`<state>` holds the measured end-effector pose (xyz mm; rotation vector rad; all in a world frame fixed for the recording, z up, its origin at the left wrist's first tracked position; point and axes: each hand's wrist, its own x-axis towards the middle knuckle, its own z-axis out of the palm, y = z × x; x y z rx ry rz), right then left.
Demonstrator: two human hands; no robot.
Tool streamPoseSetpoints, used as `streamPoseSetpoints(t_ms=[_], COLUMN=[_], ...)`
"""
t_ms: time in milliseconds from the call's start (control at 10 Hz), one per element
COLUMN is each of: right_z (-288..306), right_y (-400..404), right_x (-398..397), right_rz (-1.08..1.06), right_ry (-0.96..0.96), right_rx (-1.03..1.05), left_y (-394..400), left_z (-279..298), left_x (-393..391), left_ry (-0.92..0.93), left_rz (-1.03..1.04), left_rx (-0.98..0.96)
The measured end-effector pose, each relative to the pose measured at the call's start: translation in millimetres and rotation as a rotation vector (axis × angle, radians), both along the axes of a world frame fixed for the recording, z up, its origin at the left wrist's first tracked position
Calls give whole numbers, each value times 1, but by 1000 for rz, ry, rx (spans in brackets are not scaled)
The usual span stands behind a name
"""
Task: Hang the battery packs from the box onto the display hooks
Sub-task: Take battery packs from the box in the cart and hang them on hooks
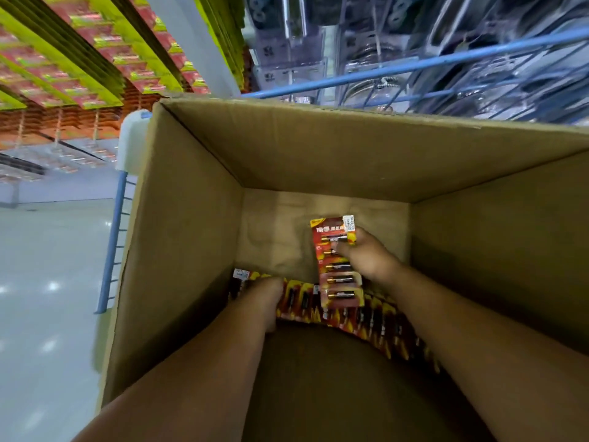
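Floor [47,282]: pale, glossy, with bright spots of reflected overhead light. Upper left: display racks [73,52] packed with rows of red and yellow-green carded goods, blurred. A white upright panel [191,43] separates them from a darker section at upper right, where clear-packaged goods [414,33] hang, detail unreadable. Blue metal cart frame [398,70] crosses in front; a blue post [111,240] stands at left.

Cardboard box [197,218] sits in a wire cart [414,63]. Inside, a row of battery packs [376,317] lies along the near floor. Right hand [366,255] holds one battery pack [339,266] above the row; left hand [267,298] rests on the row's left end. Display racks [79,52] stand behind, left.
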<state>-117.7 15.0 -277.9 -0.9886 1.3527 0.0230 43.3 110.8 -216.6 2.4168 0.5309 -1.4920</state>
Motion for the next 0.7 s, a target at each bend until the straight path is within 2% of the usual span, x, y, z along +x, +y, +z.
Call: streamPoseSetpoints(t_ms=[100,300,400,500,600,700], right_z=[5,6,7,10,18,28], right_y=[-1,5,8,12,11,8], right_x=[-4,-3,-5,-8,-10,-11], right_rz=[-136,-341,-421,-459,-467,-485], right_ry=[-51,-80,-104,-110,-107,-106], right_rx=[69,100,152,194,229,279], left_y=[-3,1,2,8,-2,-3], left_z=[-16,-33,-39,-51,-43,-30], left_x=[-6,-8,-3,7,8,7], left_ry=[31,93,-33,-88,-181,-186], left_rz=[17,25,84,8,-122,-186], left_rx=[22,-66,-52,-166,-230,-303])
